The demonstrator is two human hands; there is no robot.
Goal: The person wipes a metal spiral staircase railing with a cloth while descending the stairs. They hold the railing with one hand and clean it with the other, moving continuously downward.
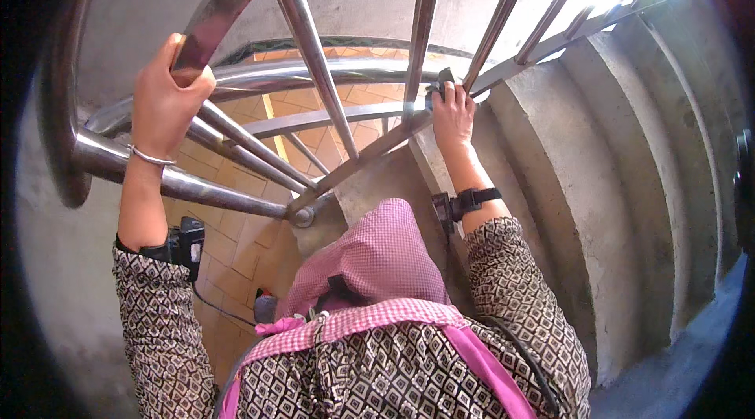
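Observation:
My left hand [171, 91] is closed around the broad metal handrail [227, 6] of a curved stair railing. Low on the railing, my right hand [454, 115] holds a dark cloth [439, 85] against the base of a metal baluster [492, 17], by the sloping bottom rail [389, 138]. The cloth is bunched and partly hidden under my fingers. Both forearms carry black strapped devices, and a pink checked apron [383, 248] hangs in front of me.
Curved concrete steps [566, 171] rise to the right. A thick metal post [177, 183] crosses at the left. Beyond the balusters are another curved rail [354, 71], an orange tiled floor [230, 236] and a grey wall [365, 0]. Bright light comes in at the upper right.

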